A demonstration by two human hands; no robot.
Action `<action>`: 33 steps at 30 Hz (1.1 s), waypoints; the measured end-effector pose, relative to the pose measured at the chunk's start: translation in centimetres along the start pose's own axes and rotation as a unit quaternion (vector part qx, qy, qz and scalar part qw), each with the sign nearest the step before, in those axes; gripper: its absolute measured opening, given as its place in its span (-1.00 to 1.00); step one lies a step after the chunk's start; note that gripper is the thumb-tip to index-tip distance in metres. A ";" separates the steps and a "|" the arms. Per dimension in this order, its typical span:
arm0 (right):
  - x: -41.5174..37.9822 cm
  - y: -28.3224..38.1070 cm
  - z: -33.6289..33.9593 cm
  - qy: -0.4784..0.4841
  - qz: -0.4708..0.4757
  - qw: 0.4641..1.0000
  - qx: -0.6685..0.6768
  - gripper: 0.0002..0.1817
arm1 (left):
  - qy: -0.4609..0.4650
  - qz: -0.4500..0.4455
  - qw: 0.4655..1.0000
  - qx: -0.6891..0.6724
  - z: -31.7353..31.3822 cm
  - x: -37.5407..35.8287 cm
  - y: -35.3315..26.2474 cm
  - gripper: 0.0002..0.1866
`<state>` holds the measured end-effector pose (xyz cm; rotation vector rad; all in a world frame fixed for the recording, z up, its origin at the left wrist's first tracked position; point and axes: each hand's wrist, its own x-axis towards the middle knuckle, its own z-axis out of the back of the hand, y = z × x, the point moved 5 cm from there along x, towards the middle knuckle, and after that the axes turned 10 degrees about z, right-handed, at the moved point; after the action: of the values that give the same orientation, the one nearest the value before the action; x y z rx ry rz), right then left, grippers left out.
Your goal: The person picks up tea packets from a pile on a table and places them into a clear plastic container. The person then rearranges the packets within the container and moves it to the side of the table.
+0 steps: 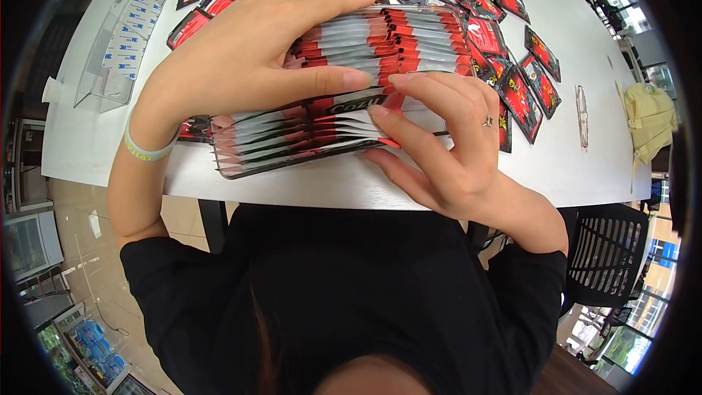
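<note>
A clear plastic box (238, 175) stands tilted near the table's front edge, packed with rows of red, black and white sachets (428, 44). My left hand (234, 51) reaches across the box from the left. Its fingers curl over the far side and its thumb lies on top of the sachets, by a dark strip lettered "Cozy". At the box's right front, my right hand (453, 139) has thumb and fingers closed around the end of a sachet (365, 132) in the front row. The fingertips of my left hand are partly hidden behind the box.
Many loose red and black sachets (523, 102) are scattered over the white table (585, 132) behind and right of the box. A clear plastic holder (117, 44) with blue-printed white strips lies at left. A thin clear-wrapped item (582, 117) and a yellow bag (649, 121) are at right.
</note>
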<state>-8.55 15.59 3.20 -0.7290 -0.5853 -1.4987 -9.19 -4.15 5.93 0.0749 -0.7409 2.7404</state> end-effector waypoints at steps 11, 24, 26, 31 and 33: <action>0.1 0.1 0.0 0.011 0.006 1.000 -0.010 -0.59 | 0.020 0.016 1.000 0.007 0.1 0.1 0.1 -0.30; 0.1 0.0 0.4 0.027 -0.004 0.999 0.018 -0.53 | 0.022 0.020 0.999 0.018 0.1 0.1 0.0 -0.29; 0.0 -0.1 0.2 0.041 -0.008 0.999 0.024 -0.53 | 0.026 0.024 0.999 0.013 0.1 0.1 0.1 -0.29; 0.1 0.0 0.0 0.014 -0.003 1.000 -0.002 -0.56 | 0.047 0.057 0.997 -0.008 0.1 0.1 0.1 -0.30; 0.1 0.0 0.0 0.016 -0.002 1.000 -0.005 -0.56 | 0.046 0.053 0.998 -0.008 0.2 0.1 0.1 -0.30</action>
<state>-8.56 15.52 3.25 -0.7104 -0.5564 -1.5159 -9.29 -4.33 6.00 -0.0967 -0.7614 2.8146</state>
